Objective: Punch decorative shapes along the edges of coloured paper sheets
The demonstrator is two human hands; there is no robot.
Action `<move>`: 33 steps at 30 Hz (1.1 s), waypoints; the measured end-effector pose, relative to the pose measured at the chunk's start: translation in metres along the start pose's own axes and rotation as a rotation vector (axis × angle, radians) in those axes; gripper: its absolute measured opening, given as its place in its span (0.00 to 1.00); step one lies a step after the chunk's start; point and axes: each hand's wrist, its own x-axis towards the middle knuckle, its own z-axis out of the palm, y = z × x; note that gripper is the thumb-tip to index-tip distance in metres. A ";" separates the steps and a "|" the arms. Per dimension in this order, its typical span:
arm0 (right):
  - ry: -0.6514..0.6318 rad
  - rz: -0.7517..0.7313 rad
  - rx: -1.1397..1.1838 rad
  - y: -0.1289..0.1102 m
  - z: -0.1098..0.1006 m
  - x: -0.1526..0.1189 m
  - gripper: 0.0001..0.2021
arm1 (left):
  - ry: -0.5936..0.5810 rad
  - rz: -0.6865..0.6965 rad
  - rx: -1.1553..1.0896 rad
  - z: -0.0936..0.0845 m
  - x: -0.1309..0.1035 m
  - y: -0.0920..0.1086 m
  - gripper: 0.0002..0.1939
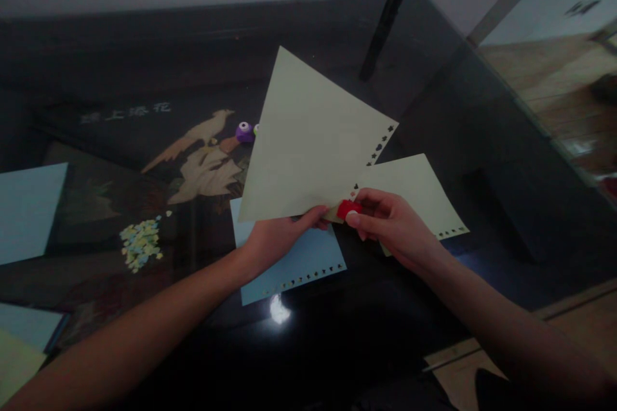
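Observation:
My left hand (284, 237) pinches the lower edge of a pale yellow sheet of paper (313, 141), held raised over the table. A row of small punched shapes runs along the sheet's right edge. My right hand (390, 221) grips a small red craft punch (349, 209) between thumb and fingers, at the sheet's lower right corner. Under my left hand lies a blue sheet (299, 270) with punched shapes along its near edge. Another pale yellow sheet (419, 189), also punched along one edge, lies partly behind my right hand.
A purple punch (245, 133) and a partly hidden green one stand behind the raised sheet. Left of them lies a pile of paper cut-outs (141, 243). Blue sheets (29, 212) and a yellow sheet (17, 366) lie at far left. A black pole (390, 19) rises at the back.

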 end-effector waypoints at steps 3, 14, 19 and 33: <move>0.004 0.006 0.017 0.000 -0.001 0.000 0.10 | -0.004 -0.006 0.015 0.000 0.000 0.000 0.19; 0.015 -0.005 0.023 0.001 0.000 0.001 0.10 | 0.003 0.001 0.009 0.000 -0.001 0.001 0.18; 0.003 -0.010 0.016 0.001 -0.001 0.000 0.09 | 0.009 0.007 0.030 0.000 -0.001 0.001 0.18; 0.001 -0.084 -0.099 0.004 -0.004 0.001 0.11 | 0.018 -0.033 0.040 0.003 -0.001 -0.003 0.18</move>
